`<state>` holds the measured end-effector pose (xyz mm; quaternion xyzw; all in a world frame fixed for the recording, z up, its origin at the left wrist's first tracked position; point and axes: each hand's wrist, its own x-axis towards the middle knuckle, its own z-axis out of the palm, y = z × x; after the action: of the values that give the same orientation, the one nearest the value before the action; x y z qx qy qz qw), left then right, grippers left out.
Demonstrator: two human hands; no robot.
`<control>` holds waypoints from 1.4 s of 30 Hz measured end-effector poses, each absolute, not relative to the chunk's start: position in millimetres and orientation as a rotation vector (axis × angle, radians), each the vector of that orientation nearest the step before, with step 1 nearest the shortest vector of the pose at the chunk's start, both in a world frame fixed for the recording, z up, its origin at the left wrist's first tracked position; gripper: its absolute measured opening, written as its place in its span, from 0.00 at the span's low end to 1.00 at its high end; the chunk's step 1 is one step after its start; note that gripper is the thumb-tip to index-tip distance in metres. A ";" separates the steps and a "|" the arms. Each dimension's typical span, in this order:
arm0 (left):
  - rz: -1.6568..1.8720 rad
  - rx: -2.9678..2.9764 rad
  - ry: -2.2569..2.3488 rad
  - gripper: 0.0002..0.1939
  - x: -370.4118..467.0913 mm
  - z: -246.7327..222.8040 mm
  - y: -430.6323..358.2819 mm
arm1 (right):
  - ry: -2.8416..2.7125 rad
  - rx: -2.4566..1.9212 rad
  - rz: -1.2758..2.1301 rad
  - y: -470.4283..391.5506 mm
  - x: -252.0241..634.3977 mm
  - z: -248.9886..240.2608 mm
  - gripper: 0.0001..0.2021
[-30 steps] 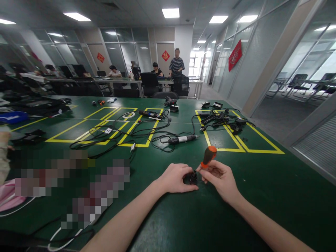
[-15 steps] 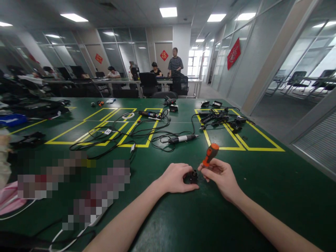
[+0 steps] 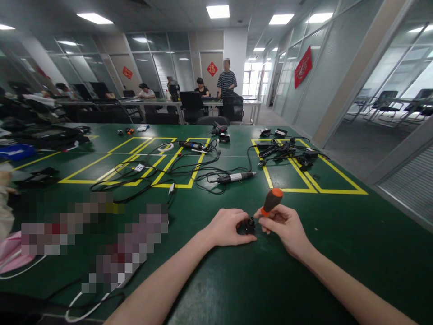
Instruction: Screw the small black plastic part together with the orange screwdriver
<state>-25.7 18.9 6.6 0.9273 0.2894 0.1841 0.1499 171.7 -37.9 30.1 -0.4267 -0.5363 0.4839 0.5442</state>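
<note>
Low in the middle of the head view, my left hand is curled round a small black part on the green table. Its thumb and fingers hold the part from the left. Just to the right, my right hand grips a screwdriver with an orange and dark handle. The handle points up and leans to the right. The screwdriver's tip is hidden by the fingers, so I cannot tell whether it touches the black part.
Beyond my hands lies a grey and black corded tool. Tangled black cables and parts sit at the back right, a drill further back. A blurred-out item lies left of my left arm. People sit and stand behind another table.
The screwdriver handle has tipped slightly, its top a little lower and further right. My hands stay nearly where they were, both still holding their things.
</note>
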 end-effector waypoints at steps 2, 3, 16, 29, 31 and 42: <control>0.536 2.667 0.829 0.22 -25.6 6.4 19.0 | -1.274 -1.008 1.129 -37.3 172.1 28.2 0.09; 0.537 2.669 0.829 0.22 -25.5 6.4 19.0 | -1.270 -1.014 1.117 -36.9 172.4 27.3 0.09; 0.526 2.692 0.854 0.22 -25.1 6.0 18.0 | -1.255 -1.011 1.074 -34.8 174.6 22.1 0.07; 0.512 2.683 0.843 0.21 -24.5 8.2 18.3 | -1.300 -1.051 1.080 -39.1 172.4 31.0 0.09; 0.508 2.689 0.850 0.21 -24.4 8.9 17.9 | -1.308 -1.064 1.040 -38.2 172.9 29.4 0.09; 0.512 2.677 0.840 0.21 -25.4 7.0 18.4 | -1.311 -1.005 1.077 -40.6 169.9 32.5 0.10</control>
<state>-25.4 18.4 7.0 0.9288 0.2914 0.1777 0.1443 169.9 -40.6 32.5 -0.4248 -0.5544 0.4554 0.5521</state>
